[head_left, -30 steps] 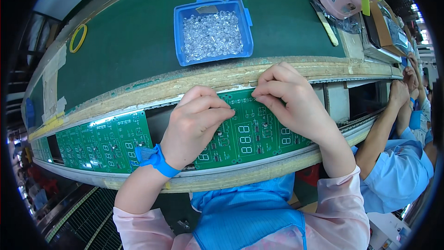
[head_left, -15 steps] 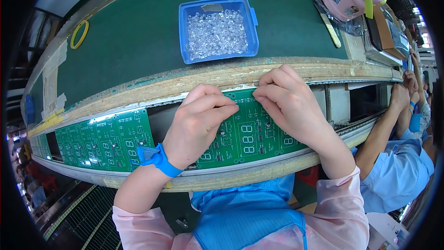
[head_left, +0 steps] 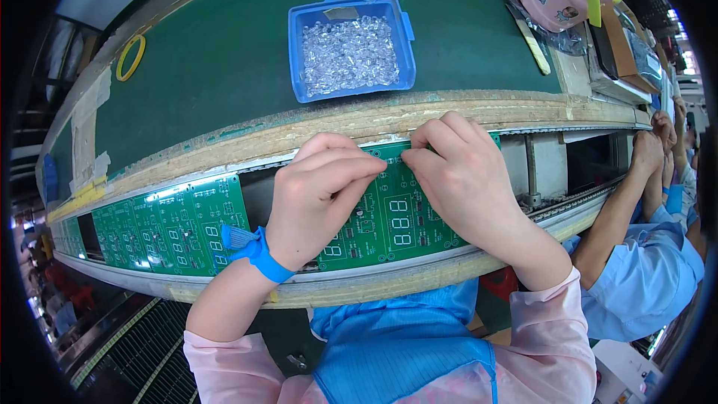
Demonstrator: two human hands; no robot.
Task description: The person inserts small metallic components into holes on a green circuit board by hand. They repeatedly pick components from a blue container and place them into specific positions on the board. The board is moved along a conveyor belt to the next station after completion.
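Both my hands are over a green circuit board that lies in the rail track in front of me. My left hand, with a blue strap at its wrist, pinches thumb and forefinger together near the board's far edge. My right hand is curled in a pinch just right of it, fingertips close to the board's upper part. Whatever either pinch holds is too small or hidden to make out. Beyond the rail stands a blue plastic bin filled with small clear plastic pieces.
More green boards lie in the track at left. A wooden rail runs along the track's far side. Back right are a pink bucket and a wooden-looking stick; a yellow ring lies left. A co-worker's arm reaches in at right.
My right hand has shifted slightly left and down along the board, closer to my left fingertips. My left hand stays nearly in place, still pinched.
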